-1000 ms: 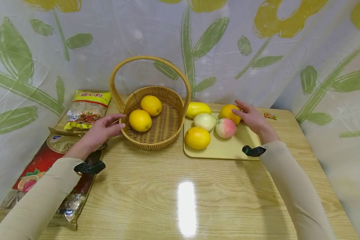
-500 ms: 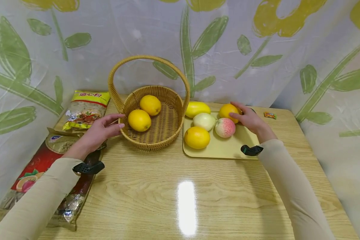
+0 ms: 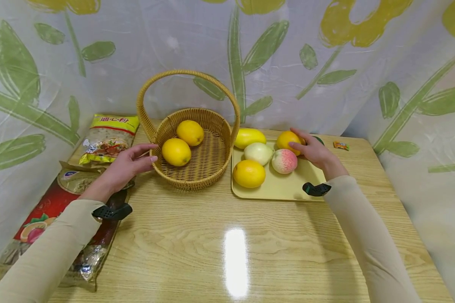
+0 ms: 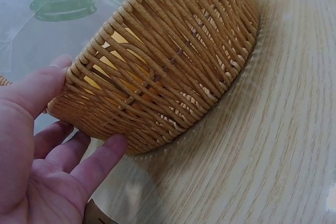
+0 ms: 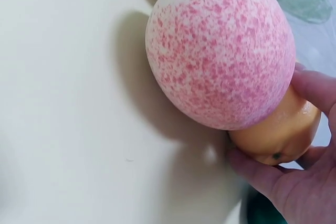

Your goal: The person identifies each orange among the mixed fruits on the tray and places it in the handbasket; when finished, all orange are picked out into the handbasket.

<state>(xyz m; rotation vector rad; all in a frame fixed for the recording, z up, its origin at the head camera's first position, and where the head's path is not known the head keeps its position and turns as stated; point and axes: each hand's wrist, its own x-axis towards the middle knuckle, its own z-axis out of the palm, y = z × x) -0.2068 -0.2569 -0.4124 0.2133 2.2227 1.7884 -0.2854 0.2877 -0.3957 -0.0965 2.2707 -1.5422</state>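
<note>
My left hand [image 3: 130,166] holds the near left side of a round wicker basket [image 3: 208,168]; in the left wrist view the thumb is at the rim and fingers touch the outer wall. Two yellow lemon-like fruits, one front [image 3: 176,152] and one behind [image 3: 190,133], lie inside. My right hand [image 3: 318,153] grips an orange [image 3: 287,142] at the back of a pale yellow tray [image 3: 284,189], thumb and fingers around it. A pink-speckled peach [image 5: 220,51] sits right in front of the orange and overlaps it in the right wrist view.
Also on the tray are a long yellow fruit [image 3: 250,138], a pale green pear-like fruit [image 3: 258,154] and a yellow fruit [image 3: 249,174]. Something dark green [image 5: 262,208] shows behind my right hand. Left stand a pasta bag [image 3: 111,134] and a red-brown bag [image 3: 53,204]; right, a small packet [image 3: 341,145].
My right hand has come down and slightly left onto the orange, its thumb and fingers closing around it. The left hand stays at the basket.
</note>
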